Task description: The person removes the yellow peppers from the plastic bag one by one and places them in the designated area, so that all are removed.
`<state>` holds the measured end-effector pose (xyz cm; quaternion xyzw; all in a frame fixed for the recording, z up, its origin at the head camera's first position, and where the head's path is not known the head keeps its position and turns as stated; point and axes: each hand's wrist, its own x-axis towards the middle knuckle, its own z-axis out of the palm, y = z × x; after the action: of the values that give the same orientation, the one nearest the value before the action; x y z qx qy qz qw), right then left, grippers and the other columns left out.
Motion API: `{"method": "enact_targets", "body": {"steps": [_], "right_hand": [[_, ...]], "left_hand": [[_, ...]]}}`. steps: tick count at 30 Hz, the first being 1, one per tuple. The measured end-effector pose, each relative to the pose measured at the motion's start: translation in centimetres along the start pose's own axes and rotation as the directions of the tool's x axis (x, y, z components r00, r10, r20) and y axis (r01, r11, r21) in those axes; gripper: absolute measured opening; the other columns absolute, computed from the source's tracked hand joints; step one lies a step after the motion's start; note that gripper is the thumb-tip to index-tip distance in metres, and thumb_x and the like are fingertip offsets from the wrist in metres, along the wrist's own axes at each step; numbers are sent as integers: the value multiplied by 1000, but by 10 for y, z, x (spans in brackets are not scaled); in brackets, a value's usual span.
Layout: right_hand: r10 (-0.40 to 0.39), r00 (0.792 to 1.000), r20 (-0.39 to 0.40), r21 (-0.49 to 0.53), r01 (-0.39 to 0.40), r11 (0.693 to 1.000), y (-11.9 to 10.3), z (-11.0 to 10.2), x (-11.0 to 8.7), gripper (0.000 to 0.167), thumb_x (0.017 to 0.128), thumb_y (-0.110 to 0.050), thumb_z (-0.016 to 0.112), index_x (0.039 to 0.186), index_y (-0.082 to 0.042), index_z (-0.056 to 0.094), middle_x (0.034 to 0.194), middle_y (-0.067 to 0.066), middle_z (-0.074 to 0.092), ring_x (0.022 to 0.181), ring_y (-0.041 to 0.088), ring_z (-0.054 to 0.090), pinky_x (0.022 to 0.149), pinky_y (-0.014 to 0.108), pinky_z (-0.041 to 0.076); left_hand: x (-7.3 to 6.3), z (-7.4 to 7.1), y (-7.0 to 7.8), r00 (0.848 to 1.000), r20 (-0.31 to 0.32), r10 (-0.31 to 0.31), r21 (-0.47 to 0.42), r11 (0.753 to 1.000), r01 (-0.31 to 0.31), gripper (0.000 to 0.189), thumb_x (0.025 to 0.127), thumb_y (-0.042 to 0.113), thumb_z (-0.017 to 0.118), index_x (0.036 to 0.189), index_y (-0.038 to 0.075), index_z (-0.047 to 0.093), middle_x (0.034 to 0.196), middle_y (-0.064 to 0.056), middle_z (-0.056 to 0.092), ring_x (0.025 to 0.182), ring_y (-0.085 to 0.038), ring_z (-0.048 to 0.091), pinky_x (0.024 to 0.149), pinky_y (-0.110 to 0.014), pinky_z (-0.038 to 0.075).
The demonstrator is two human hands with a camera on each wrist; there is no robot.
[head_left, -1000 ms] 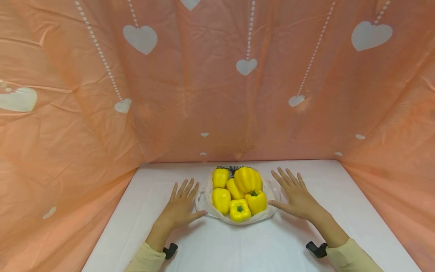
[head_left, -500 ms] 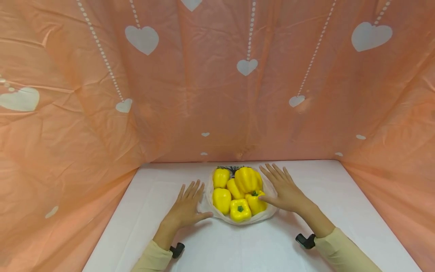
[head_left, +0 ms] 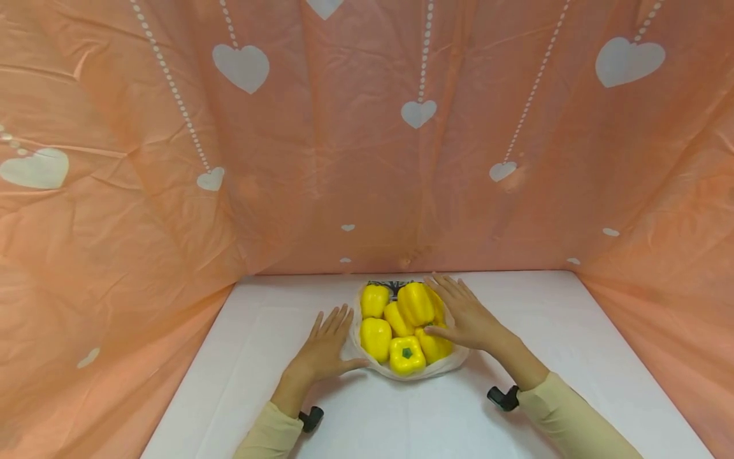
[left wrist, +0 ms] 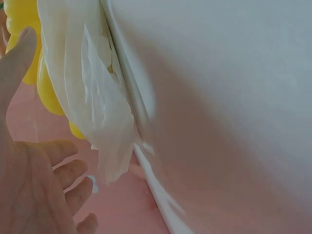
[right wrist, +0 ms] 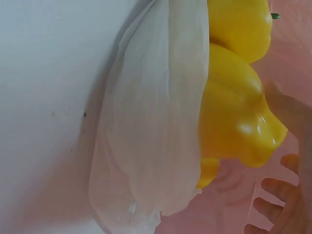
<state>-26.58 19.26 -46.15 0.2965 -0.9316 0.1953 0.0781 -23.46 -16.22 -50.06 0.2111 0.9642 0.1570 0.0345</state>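
Several yellow bell peppers (head_left: 376, 339) sit in a thin white plastic bag (head_left: 378, 368) whose mouth is rolled down around them. One pepper at the front shows its green stem end. At the bag's left side is my left hand (head_left: 322, 350), fingers spread and thumb by the bag's front rim; in the left wrist view the palm faces the bag (left wrist: 97, 87). My right hand (head_left: 471, 322) reaches over the bag's right side, fingers extended, partly hiding the right-hand peppers. In the right wrist view its thumb overlaps a pepper (right wrist: 234, 107), and the hand grips nothing.
A white-covered table (head_left: 401, 421) carries the bag near its back edge. Peach sheeting (head_left: 367, 159) printed with white hearts rises behind the table and along both sides. A black wrist camera (head_left: 311, 419) is strapped to each forearm.
Both hands have moved inward toward the bag, the right one leftward until it overlaps the peppers, the left one rightward to the bag's side. The right-hand peppers have shifted slightly.
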Motion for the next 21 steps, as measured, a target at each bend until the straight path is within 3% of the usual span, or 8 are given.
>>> {"method": "enact_targets", "body": {"steps": [21], "right_hand": [[0, 1000, 18, 48, -1, 999, -7, 7, 13, 101, 91, -42, 87, 169, -10, 31, 172, 20, 34, 159, 45, 31, 129, 66, 24]], "left_hand": [[6, 7, 8, 999, 33, -16, -33, 999, 17, 120, 90, 73, 72, 171, 1, 19, 179, -16, 15, 166, -35, 15, 136, -54, 3]]}}
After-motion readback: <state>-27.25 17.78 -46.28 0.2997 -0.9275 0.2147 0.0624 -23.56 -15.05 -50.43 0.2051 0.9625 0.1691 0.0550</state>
